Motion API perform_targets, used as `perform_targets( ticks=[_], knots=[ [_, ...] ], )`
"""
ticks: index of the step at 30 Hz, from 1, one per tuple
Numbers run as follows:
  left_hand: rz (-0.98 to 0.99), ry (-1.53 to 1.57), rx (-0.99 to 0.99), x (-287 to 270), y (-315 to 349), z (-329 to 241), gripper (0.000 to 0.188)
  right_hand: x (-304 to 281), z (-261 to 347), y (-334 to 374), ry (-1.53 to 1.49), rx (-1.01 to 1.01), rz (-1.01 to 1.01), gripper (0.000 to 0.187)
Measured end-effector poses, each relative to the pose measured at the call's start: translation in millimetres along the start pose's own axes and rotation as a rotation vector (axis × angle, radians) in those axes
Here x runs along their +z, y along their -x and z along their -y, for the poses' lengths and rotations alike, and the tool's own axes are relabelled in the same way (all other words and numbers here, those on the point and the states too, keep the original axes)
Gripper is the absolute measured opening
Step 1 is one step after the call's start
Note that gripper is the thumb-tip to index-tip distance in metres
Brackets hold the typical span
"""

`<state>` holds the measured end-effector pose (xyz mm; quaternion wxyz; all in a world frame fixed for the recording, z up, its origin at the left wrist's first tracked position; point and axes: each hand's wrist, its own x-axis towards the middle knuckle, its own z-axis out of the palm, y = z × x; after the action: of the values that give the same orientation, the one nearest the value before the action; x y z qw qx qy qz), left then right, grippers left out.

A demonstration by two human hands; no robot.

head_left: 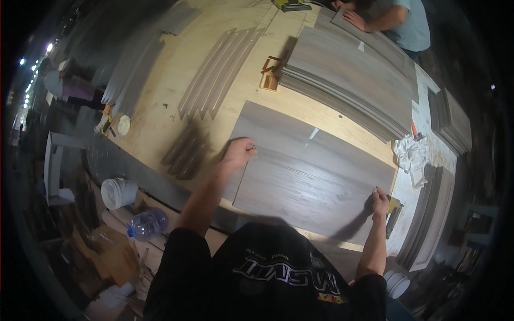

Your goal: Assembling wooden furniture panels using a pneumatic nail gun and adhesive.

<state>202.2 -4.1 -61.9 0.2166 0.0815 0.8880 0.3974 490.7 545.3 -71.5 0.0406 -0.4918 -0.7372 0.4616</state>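
Note:
A grey-brown wood panel (300,171) lies on the table in front of me. My left hand (238,153) is closed in a pinch over its left part; a thin dark bit shows at the fingertips, too small to name. A dark straight edge runs from below this hand toward me. At the panel's right end my right hand (380,203) is also pinched, with a tiny tip showing above the fingers. What it holds cannot be made out. A pale sliver-shaped mark (312,135) shows near the panel's far edge.
Beyond the panel stands a stack of similar panels (348,80), where another person's hand (354,20) rests. Grooved strips (219,72) and dark curved pieces (187,152) lie left. A yellow-green tool (395,204) and crumpled white paper (411,155) are right. A white bucket (119,192) stands lower left.

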Motion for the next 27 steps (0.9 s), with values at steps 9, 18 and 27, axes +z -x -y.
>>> perform_targets(
  ticks=[9, 18, 27],
  knots=[
    [-0.085, 0.121, 0.087, -15.7, 47.7, -7.0, 0.033, -6.0, -32.8, 13.9, -0.145, -0.094, -0.161, 0.054],
    [-0.828, -0.228, -0.359, -86.4, 196.7, 160.2, 0.043, 112.2, 12.2, 145.8, -0.081, -0.272, -0.122, 0.040],
    [-0.565, -0.233, -0.004, -77.0, 202.2, 146.0, 0.023, 190.6, 67.5, 154.2, -0.143, -0.539, 0.177, 0.042]
  ],
)
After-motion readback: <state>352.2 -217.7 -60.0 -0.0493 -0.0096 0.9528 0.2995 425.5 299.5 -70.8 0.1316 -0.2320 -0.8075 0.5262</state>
